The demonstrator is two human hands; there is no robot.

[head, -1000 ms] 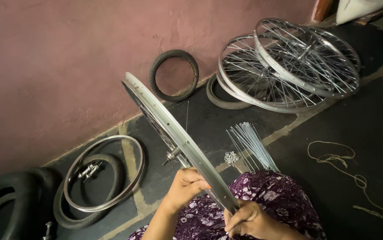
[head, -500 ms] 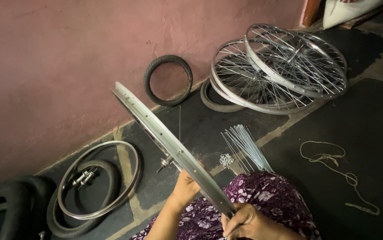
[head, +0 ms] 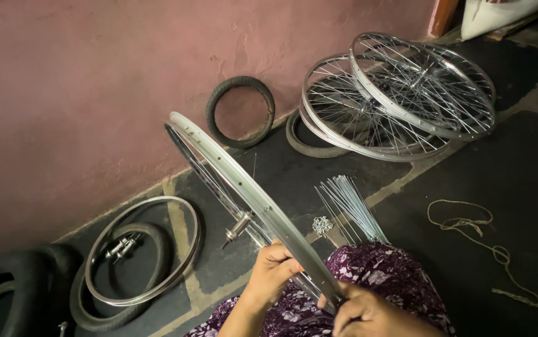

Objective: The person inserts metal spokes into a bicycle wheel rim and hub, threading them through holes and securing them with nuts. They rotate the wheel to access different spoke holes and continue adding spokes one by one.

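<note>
Dim indoor light, soft shadows, dark corners, glints on metal, fairly sharp

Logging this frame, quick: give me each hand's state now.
Left hand: closed on the silver metal bicycle wheel rim.
Right hand: closed on the same rim's near edge.

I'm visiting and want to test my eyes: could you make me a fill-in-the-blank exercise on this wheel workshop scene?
1. Both hands, left hand and right hand, grip a bare metal ____.
2. The small tyre leans against the pink ____.
3. The loose spokes lie on the ____.
4. The piece of string lies to the ____ of the spokes.

Missing words: rim; wall; floor; right
</note>
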